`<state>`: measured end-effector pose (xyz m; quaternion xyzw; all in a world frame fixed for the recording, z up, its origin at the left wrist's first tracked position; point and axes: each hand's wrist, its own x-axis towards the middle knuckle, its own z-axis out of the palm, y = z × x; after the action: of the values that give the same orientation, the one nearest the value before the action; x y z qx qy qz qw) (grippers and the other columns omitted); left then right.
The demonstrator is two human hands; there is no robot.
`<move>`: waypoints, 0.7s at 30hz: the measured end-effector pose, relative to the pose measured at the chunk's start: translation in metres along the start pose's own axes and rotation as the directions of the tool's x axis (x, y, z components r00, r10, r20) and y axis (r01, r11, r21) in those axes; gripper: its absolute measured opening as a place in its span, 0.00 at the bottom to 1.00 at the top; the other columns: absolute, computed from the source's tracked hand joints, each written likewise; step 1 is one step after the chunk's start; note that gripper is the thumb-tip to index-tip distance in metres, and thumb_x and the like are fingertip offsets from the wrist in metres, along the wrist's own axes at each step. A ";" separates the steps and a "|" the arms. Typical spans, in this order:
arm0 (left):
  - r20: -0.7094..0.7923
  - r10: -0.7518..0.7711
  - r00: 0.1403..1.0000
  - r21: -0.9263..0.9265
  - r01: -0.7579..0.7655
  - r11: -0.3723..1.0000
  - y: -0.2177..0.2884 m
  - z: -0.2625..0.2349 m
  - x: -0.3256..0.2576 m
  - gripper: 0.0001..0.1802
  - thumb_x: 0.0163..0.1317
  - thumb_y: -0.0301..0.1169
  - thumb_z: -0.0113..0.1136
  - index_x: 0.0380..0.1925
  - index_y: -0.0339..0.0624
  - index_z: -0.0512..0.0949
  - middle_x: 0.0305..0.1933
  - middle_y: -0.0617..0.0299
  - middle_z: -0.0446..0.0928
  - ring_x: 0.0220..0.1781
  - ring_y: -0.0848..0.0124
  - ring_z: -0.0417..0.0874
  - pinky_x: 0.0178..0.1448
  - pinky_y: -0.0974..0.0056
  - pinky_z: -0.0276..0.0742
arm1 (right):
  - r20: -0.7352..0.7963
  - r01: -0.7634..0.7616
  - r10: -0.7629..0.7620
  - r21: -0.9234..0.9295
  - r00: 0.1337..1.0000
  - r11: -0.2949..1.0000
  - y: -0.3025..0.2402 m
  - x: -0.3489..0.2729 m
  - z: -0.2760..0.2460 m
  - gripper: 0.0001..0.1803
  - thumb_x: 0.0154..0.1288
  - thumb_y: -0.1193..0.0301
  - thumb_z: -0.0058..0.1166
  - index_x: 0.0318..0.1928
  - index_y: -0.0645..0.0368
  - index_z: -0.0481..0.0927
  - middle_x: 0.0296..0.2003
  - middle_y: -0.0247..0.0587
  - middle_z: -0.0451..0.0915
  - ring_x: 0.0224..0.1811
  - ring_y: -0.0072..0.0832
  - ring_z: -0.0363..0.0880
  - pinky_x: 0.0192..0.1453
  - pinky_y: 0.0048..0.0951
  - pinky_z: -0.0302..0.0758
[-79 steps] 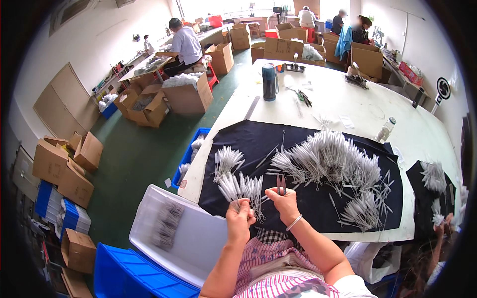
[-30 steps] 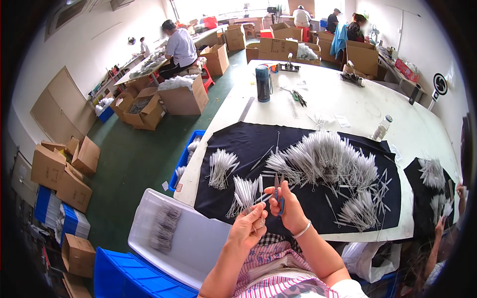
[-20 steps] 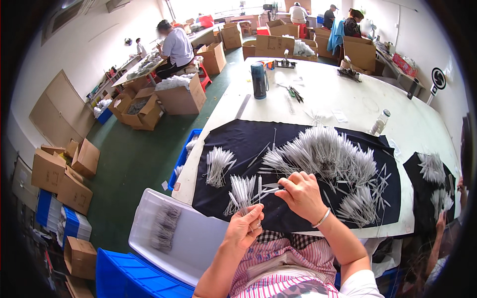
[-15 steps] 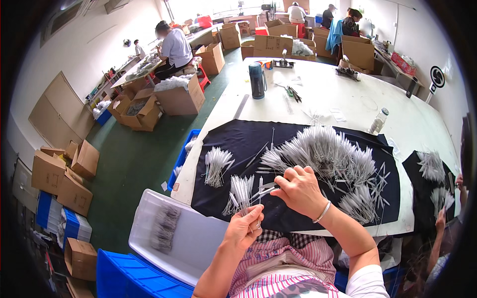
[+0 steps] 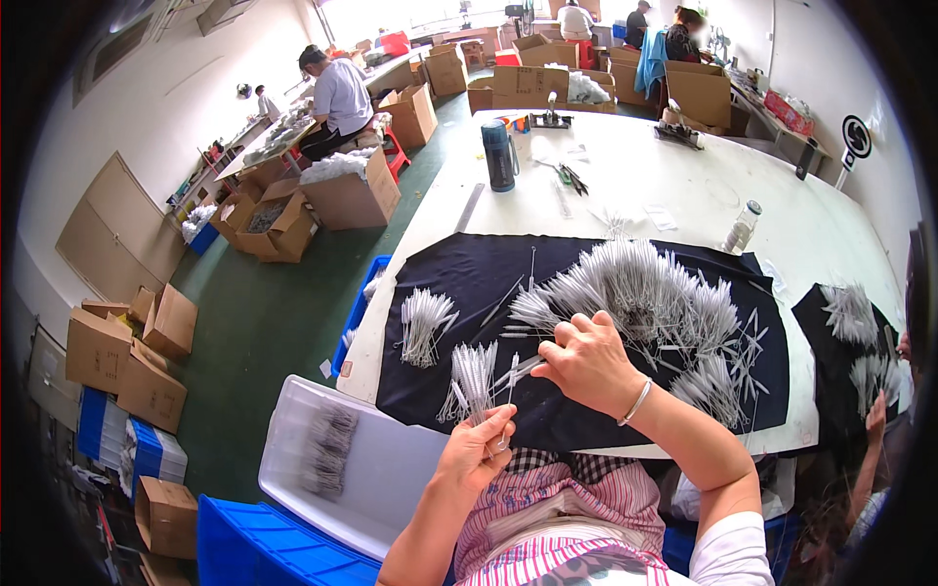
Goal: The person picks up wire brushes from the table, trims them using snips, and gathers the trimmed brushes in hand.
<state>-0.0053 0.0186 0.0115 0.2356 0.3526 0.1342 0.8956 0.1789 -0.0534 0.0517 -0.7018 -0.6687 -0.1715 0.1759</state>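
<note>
A bundle of small wire-handled tube brushes (image 5: 473, 379) with white bristles stands upright in my left hand (image 5: 481, 449), whose fingers pinch the wire ends. One brush (image 5: 513, 373) rises apart from the bundle. My right hand (image 5: 588, 366) is closed round a slim silver two-pronged tool (image 5: 526, 367), tweezers or scissors; I cannot tell which. Its tip points left and meets or nearly meets the single brush. Beyond my right hand lies a large heap of the same brushes (image 5: 635, 283) on a dark cloth (image 5: 567, 430). A smaller pile (image 5: 427, 322) lies to the left.
On the white table (image 5: 625, 156) stand a dark blue flask (image 5: 499, 156) and a glass bottle (image 5: 743, 228), with pliers (image 5: 571, 179) between. A white bin (image 5: 381, 479) holding brushes is at lower left. At far right, another person's hand (image 5: 875, 415) works with brushes.
My right hand has shifted slightly left and down, and less of the silver tool shows. The single brush leans a little more to the right. My left hand keeps its hold on the bundle.
</note>
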 end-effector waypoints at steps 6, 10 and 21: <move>0.001 -0.014 1.000 0.001 0.014 1.000 0.002 -0.001 -0.001 0.04 0.56 0.28 0.54 0.30 0.40 0.75 0.19 0.66 0.74 0.11 0.85 0.62 0.12 0.79 0.50 | 0.094 0.062 -0.060 -0.020 0.994 0.998 0.002 0.004 -0.008 0.14 0.48 0.54 0.52 0.22 0.51 0.76 0.23 0.32 0.72 0.32 0.27 0.69 0.40 0.33 0.60; 0.022 -0.046 0.999 0.046 0.045 0.998 0.003 0.000 -0.002 0.05 0.56 0.28 0.54 0.30 0.40 0.76 0.19 0.66 0.74 0.11 0.85 0.62 0.12 0.79 0.51 | 0.129 0.102 -0.098 -0.024 0.987 0.994 0.003 0.005 -0.007 0.15 0.47 0.54 0.52 0.20 0.51 0.76 0.22 0.32 0.72 0.32 0.27 0.69 0.40 0.33 0.60; 0.049 -0.012 0.999 0.071 0.009 0.997 0.002 -0.006 0.000 0.06 0.56 0.29 0.55 0.31 0.38 0.76 0.19 0.68 0.71 0.10 0.86 0.56 0.13 0.78 0.47 | 0.088 0.078 -0.077 -0.009 0.993 0.997 0.004 0.004 -0.007 0.14 0.48 0.54 0.53 0.22 0.50 0.76 0.23 0.31 0.72 0.32 0.27 0.69 0.40 0.33 0.59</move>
<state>-0.0094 0.0224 0.0088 0.2685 0.3362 0.1110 0.8959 0.1834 -0.0535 0.0600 -0.6832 -0.7014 -0.1514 0.1354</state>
